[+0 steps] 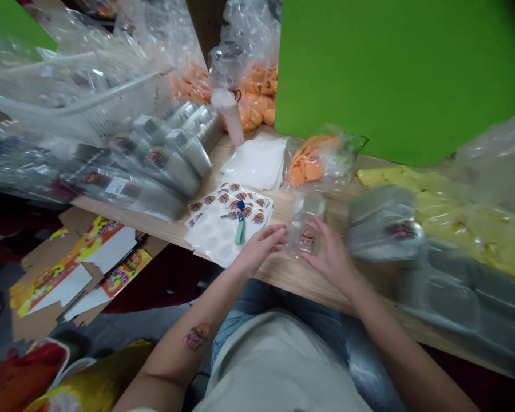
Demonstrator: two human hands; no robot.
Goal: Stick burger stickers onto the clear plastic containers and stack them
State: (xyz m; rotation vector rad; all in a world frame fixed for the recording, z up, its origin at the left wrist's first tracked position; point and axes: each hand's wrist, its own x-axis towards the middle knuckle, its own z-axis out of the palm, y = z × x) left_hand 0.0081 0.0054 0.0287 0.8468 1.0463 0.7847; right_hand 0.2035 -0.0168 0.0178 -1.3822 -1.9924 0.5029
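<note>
The left hand [260, 247] is open and flat, and its fingers are just beside a clear plastic jar [305, 226] with a small burger sticker on it. The right hand [329, 256] curves around the side of the jar and touches it, but I cannot tell if it is gripping. The jar is over a light wooden tabletop [283, 273]. Near the left hand lies a white sheet of round burger stickers [223, 229], with a silver key on a green strap [240, 230] on top. Behind them are a pile of white paper squares [255, 163] and a clear bag of flat orange discs [314, 166]. A colourful burger sticker [196, 336] is stuck on the left arm.
</note>
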